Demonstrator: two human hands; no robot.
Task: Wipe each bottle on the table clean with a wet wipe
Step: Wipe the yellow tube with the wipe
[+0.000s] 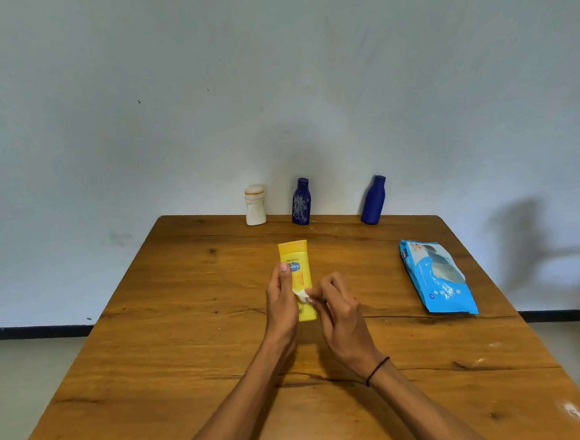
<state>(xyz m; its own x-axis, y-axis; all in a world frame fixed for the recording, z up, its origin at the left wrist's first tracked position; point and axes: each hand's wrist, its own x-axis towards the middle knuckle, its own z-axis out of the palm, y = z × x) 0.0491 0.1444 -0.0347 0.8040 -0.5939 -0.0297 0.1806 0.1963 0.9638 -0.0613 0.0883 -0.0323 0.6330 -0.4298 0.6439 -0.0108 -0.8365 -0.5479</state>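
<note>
A flat yellow plastic lotion bottle (295, 271) lies at the middle of the brown wooden table (186, 330). The left hand (280, 303) grips its left edge, thumb on the label. The right hand (339, 305) pinches a small crumpled white wet wipe (301, 295) against the bottle's face. Beyond the yellow bottle, at the table's far edge, stand a white bottle (255, 206), a scratched dark blue bottle (301, 203) and a plain dark blue bottle (374, 202). Right of the yellow bottle lies a light blue wipes pack (437, 278).
</note>
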